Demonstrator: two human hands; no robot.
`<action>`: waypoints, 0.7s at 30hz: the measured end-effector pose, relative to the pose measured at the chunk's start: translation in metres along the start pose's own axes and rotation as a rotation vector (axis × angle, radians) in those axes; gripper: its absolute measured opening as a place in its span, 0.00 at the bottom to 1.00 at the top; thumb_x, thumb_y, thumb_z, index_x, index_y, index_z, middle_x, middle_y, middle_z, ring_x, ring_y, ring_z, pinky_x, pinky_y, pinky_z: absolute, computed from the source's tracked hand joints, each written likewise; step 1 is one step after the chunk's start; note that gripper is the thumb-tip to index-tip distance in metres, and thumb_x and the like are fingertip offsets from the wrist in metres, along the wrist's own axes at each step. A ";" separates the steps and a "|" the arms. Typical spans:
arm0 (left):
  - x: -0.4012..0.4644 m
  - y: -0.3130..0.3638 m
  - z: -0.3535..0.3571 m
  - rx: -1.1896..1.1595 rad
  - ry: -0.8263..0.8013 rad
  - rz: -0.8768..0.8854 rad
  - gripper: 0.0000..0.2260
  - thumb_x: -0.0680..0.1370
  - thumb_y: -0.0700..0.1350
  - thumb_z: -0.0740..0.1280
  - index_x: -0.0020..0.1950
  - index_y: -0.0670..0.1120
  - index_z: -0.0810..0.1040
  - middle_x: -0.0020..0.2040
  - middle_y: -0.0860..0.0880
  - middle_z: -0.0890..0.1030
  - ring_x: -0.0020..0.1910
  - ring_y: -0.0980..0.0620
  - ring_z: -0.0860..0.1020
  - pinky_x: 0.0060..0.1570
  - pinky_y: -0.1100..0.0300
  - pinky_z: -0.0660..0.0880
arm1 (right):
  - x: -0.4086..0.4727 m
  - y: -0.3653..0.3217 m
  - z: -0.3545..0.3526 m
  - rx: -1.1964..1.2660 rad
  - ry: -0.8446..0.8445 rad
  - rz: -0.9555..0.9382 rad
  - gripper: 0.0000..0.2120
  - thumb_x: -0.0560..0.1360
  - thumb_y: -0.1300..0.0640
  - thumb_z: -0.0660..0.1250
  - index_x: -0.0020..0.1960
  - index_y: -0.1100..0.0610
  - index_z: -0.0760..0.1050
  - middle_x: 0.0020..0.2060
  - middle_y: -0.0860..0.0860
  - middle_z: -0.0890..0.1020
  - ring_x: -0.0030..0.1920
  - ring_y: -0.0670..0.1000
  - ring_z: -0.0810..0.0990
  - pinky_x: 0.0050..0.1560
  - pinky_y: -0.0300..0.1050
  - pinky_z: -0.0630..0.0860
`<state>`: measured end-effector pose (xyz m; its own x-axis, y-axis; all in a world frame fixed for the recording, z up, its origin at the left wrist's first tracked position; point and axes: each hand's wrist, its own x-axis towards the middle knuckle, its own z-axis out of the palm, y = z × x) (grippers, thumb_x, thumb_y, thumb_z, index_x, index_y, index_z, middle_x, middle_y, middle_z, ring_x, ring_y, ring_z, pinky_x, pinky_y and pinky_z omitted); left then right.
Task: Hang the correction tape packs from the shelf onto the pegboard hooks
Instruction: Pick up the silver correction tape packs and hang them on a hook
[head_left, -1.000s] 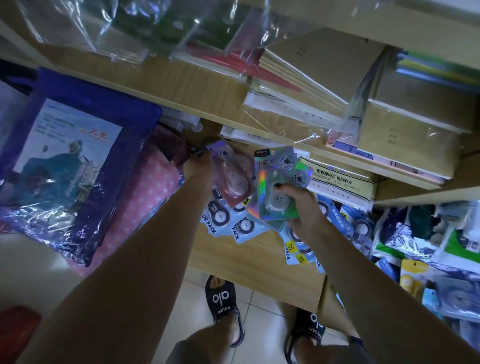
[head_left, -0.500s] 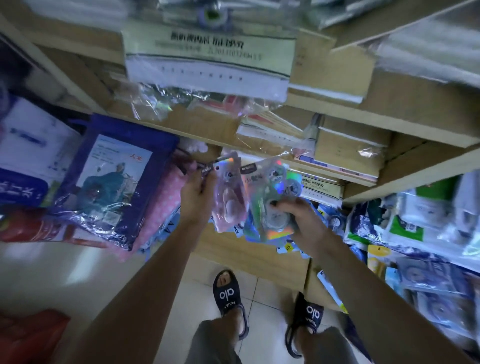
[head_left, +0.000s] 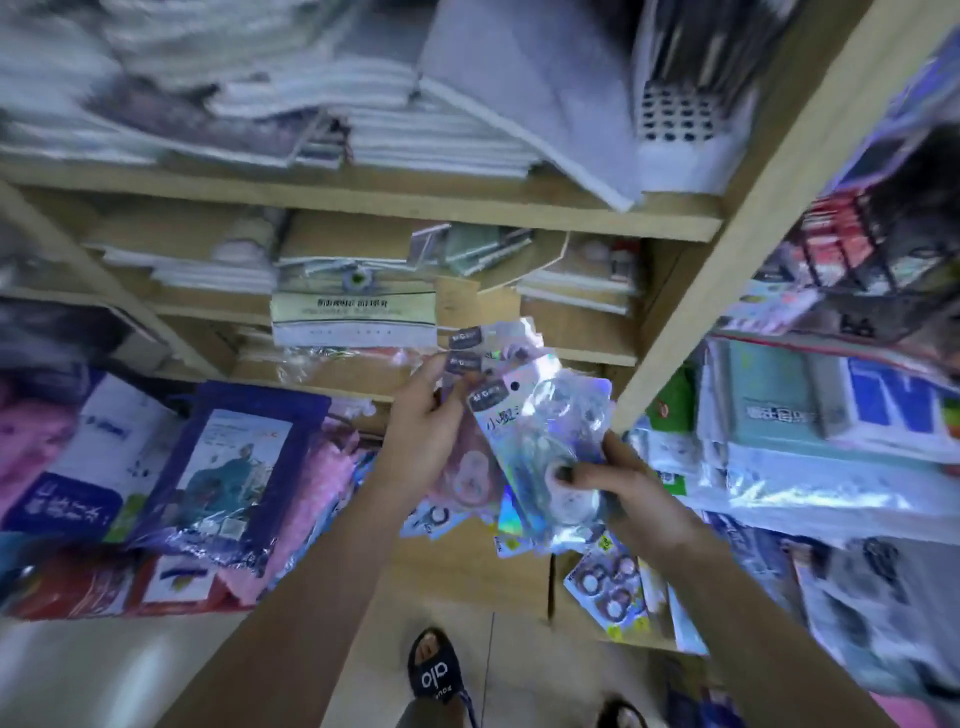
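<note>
I hold a fanned bunch of holographic correction tape packs (head_left: 540, 415) in front of the wooden shelf (head_left: 363, 200). My left hand (head_left: 423, 436) grips the packs at their upper left, near the dark header labels, with a pink pack (head_left: 470, 480) beneath it. My right hand (head_left: 618, 491) clamps the lower right of the bunch, thumb on a round tape case. More correction tape packs (head_left: 610, 584) lie on the low shelf below my hands. No pegboard hooks are clearly visible; the view is blurred.
Stacks of notebooks and paper (head_left: 415, 130) fill the upper shelves. A purple packaged item (head_left: 228, 467) and pink goods (head_left: 306, 499) lie at the left. A wooden upright (head_left: 737, 249) stands at the right, with hanging packaged goods (head_left: 841, 395) beyond it. My sandalled feet (head_left: 434, 675) are below.
Both hands have lifted the packs off the low shelf and brought them together into one bunch. The view has tilted upward, showing higher shelves.
</note>
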<state>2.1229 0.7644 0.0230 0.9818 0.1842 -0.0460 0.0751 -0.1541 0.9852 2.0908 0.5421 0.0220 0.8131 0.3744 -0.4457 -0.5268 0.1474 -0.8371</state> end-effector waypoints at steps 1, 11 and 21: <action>-0.008 0.019 0.013 -0.019 0.001 0.013 0.06 0.82 0.38 0.70 0.51 0.49 0.83 0.42 0.57 0.86 0.39 0.63 0.81 0.41 0.66 0.75 | -0.019 -0.014 -0.008 0.022 -0.015 -0.010 0.18 0.62 0.65 0.72 0.50 0.52 0.82 0.41 0.43 0.89 0.42 0.41 0.87 0.42 0.37 0.79; -0.077 0.186 0.149 -0.373 -0.238 0.128 0.10 0.81 0.45 0.71 0.57 0.40 0.83 0.53 0.35 0.85 0.49 0.42 0.83 0.52 0.47 0.78 | -0.154 -0.099 -0.100 -0.061 0.023 -0.093 0.36 0.58 0.51 0.82 0.66 0.49 0.80 0.60 0.50 0.86 0.61 0.54 0.84 0.61 0.55 0.77; -0.095 0.318 0.232 -0.452 -0.272 0.285 0.08 0.87 0.39 0.60 0.55 0.43 0.78 0.45 0.51 0.87 0.42 0.54 0.84 0.40 0.63 0.79 | -0.236 -0.215 -0.150 -0.131 0.102 -0.397 0.35 0.54 0.48 0.83 0.62 0.44 0.83 0.62 0.46 0.86 0.66 0.53 0.82 0.63 0.54 0.77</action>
<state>2.0937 0.4722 0.3023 0.9663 -0.0678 0.2485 -0.2208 0.2786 0.9347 2.0495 0.2847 0.2594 0.9703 0.2185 -0.1040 -0.1370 0.1418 -0.9804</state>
